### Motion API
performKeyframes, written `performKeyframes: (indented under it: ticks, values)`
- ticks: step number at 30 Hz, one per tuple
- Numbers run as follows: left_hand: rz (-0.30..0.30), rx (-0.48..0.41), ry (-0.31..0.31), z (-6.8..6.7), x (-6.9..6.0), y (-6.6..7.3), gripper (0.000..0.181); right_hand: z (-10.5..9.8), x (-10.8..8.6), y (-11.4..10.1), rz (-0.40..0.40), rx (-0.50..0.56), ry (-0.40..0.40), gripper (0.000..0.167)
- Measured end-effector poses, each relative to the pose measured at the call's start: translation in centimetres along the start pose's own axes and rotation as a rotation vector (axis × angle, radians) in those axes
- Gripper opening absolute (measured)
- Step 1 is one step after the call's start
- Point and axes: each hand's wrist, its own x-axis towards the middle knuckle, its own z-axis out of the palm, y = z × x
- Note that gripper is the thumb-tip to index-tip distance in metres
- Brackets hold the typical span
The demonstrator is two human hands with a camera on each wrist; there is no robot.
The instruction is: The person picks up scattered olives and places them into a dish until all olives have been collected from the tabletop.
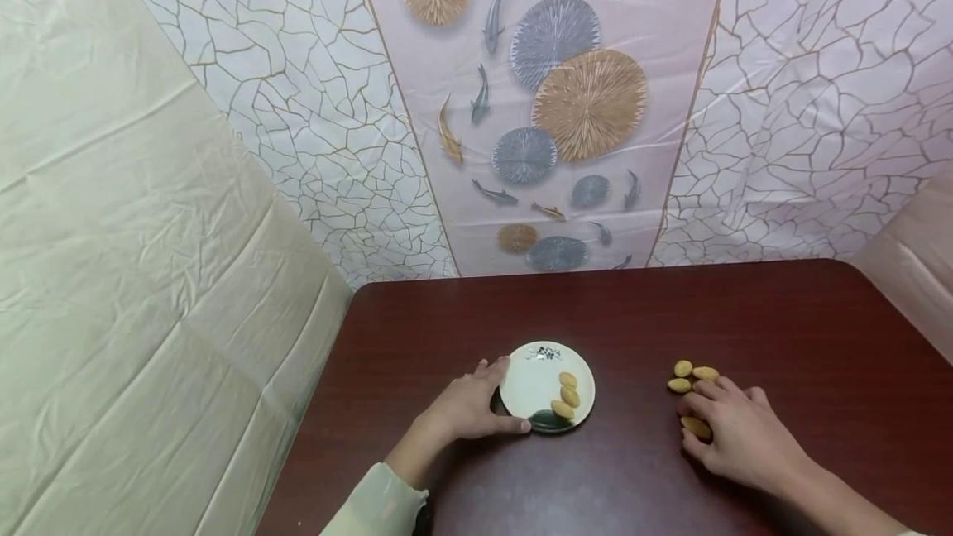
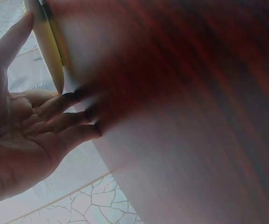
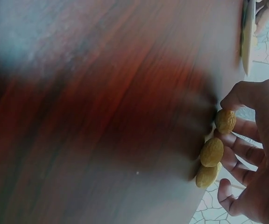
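A small round white plate (image 1: 532, 383) with a dark floral print and a dark green patch at its near rim lies on the table. Three yellow-brown oval dried dates (image 1: 569, 397) lie on its right side. My left hand (image 1: 469, 405) rests at the plate's left edge, thumb at the near rim and fingers spread along the side. To the right, my right hand (image 1: 744, 430) pinches a wrinkled dried date (image 3: 225, 121) between thumb and fingers, low at the tabletop. Several more dates (image 1: 681, 385) lie just beyond its fingertips, some partly hidden by the hand.
The dark red-brown wooden table (image 1: 610, 313) reaches back to a patterned cloth wall (image 1: 551, 106). A pale cloth (image 1: 149, 271) hangs along the left side, and another (image 1: 916, 263) stands at the right.
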Motion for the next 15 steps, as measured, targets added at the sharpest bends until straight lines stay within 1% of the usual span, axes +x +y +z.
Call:
performKeyframes:
  ticks: [3, 9, 15]
  values:
    - [0.002, -0.003, 0.001, 0.03, 0.0, 0.0, 0.118, 0.1, 0.12, -0.08, -0.015, 0.0, 0.035, 0.025]
    - [0.004, -0.004, -0.002, 0.04, 0.16, -0.05, 0.118, 0.47, 0.46, -0.25, -0.075, -0.008, 0.142, 0.028]
    - [0.001, -0.006, -0.005, 0.04, 0.11, -0.05, 0.118, 0.6, 0.85, -0.74, -0.126, 0.008, 0.152, 0.032]
